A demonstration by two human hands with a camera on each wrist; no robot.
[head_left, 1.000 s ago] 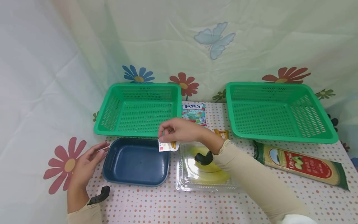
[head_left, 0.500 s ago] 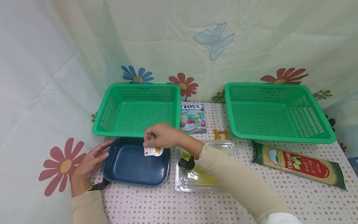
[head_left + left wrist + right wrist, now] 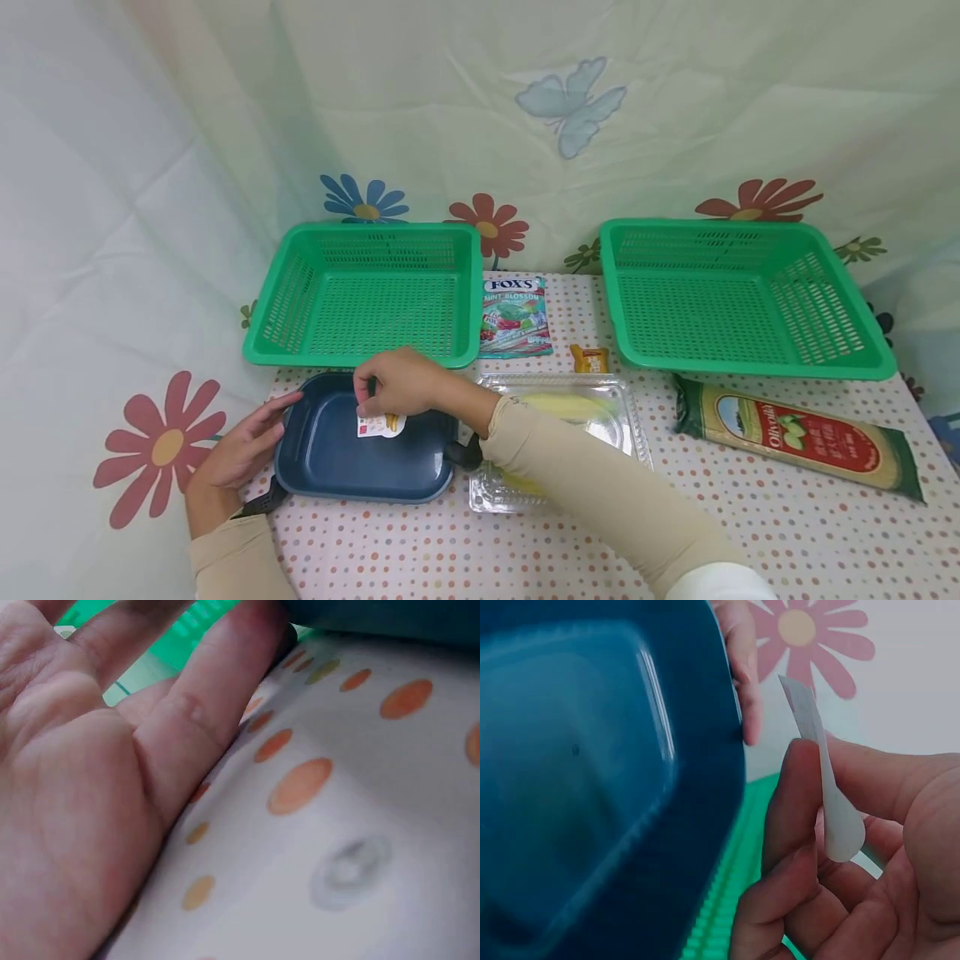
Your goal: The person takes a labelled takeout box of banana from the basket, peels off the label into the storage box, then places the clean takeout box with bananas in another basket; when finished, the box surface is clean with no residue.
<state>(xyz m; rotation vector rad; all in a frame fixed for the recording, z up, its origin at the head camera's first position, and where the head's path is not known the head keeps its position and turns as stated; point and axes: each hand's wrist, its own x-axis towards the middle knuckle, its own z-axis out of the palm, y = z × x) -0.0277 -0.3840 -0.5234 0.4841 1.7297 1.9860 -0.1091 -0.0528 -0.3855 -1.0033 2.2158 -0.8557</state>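
Right hand [image 3: 401, 382] pinches a small white packet [image 3: 380, 424] by its top edge, fingers curled round it; packet hangs over the blue tray [image 3: 330, 467], inside the tray's far half, not touching the floor as far as I can tell; packet is flat, white, with a red mark at its left and yellow shapes at its right; print too small to read; in the right wrist view the packet [image 3: 825, 787] shows edge-on, thin and slightly bent, squeezed between thumb and fingers [image 3: 791, 817]; its face is hidden there.

Left hand [image 3: 240, 442] lies flat-fingered against the tray's left rim, fingers straight and relaxed, holding nothing; left wrist view is mostly palm [image 3: 82, 787] and dotted tablecloth [image 3: 360, 825], tray rim cut off at the top.

Right of the tray sits a clear plastic box [image 3: 600, 408] with something yellow inside; forearm covers its near part, contents hard to make out; a dark strap [image 3: 463, 454] at the right wrist sits between tray and box.
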